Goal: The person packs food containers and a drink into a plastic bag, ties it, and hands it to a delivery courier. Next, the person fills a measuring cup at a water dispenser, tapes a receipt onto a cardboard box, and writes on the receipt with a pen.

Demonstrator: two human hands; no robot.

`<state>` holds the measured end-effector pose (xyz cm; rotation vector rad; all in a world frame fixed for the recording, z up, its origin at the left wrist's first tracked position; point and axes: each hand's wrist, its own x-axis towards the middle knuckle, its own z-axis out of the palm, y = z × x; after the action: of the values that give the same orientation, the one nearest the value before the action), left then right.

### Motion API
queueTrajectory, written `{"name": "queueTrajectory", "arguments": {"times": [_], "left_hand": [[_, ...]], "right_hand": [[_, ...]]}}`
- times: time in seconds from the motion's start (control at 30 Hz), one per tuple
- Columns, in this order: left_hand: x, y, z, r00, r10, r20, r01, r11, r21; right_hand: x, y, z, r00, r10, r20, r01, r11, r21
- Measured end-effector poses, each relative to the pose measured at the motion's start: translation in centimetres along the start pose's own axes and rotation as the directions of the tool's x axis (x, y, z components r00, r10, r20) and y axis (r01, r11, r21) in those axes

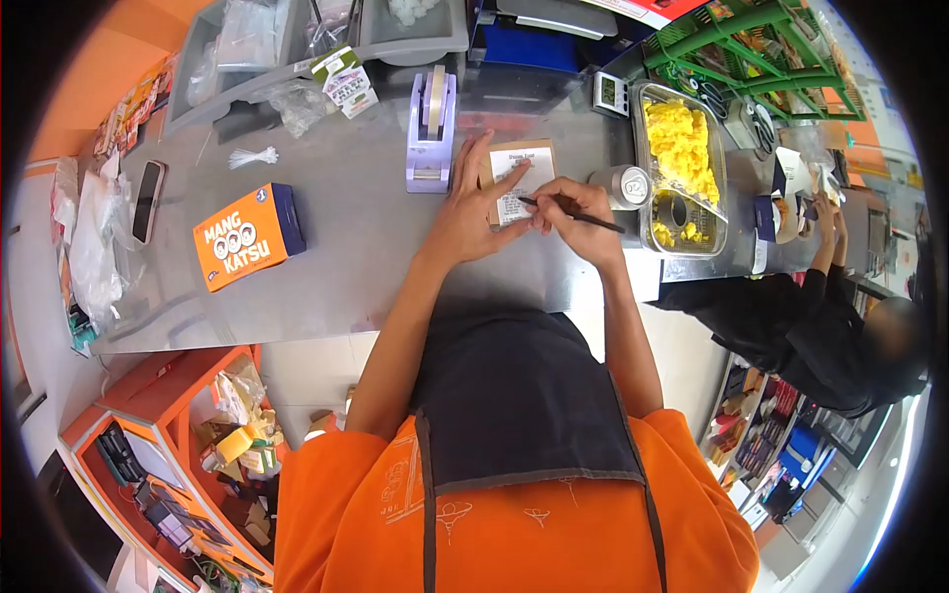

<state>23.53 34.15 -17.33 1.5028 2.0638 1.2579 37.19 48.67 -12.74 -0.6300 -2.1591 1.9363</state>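
A printed receipt (514, 206) lies on a brown piece (541, 148), perhaps a paper bag or card, on the metal counter. My left hand (473, 212) is spread over its left side, fingers apart and pressing it down. In my right hand (583, 225) is a black pen (605, 223), its tip at the receipt's printed lines. To the right of that hand stands a silver can (625, 188). A lilac tape dispenser (431, 148) sits just beyond my left fingers. What lies under my palms is hidden.
An orange Mang Katsu box (245, 237) and a phone (148, 203) are on the left. A clear tub of yellow food (680, 148) and a small timer (610, 95) stand right. Grey bins (410, 40) line the back. Another person (791, 316) works at far right.
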Motion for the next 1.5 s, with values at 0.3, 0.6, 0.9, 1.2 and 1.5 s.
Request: {"name": "queueTrajectory", "arguments": {"times": [0.3, 0.6, 0.9, 1.2, 1.5], "left_hand": [[-0.1, 0.2, 0.0, 1.000, -0.012, -0.029, 0.011, 0.998, -0.061], [0.0, 0.0, 0.2, 0.998, -0.023, -0.052, 0.019, 0.998, -0.065], [0.0, 0.1, 0.2, 0.998, -0.001, -0.059, -0.001, 0.999, -0.044], [-0.1, 0.0, 0.2, 0.998, 0.005, -0.069, -0.008, 0.999, -0.041], [0.1, 0.0, 0.2, 0.998, 0.003, -0.057, -0.006, 0.999, -0.043]], "right_hand": [[0.1, -1.1, -0.2, 1.000, 0.026, -0.017, -0.029, 0.983, -0.181], [0.8, -1.0, 0.3, 1.000, -0.030, -0.007, 0.027, 0.952, -0.303], [0.8, -0.8, 0.5, 0.998, -0.051, -0.038, 0.036, 0.945, -0.325], [-0.3, 0.3, 0.5, 0.997, -0.043, -0.068, 0.026, 0.973, -0.231], [-0.1, 0.7, 0.9, 0.988, -0.082, -0.133, 0.046, 0.966, -0.255]]}}
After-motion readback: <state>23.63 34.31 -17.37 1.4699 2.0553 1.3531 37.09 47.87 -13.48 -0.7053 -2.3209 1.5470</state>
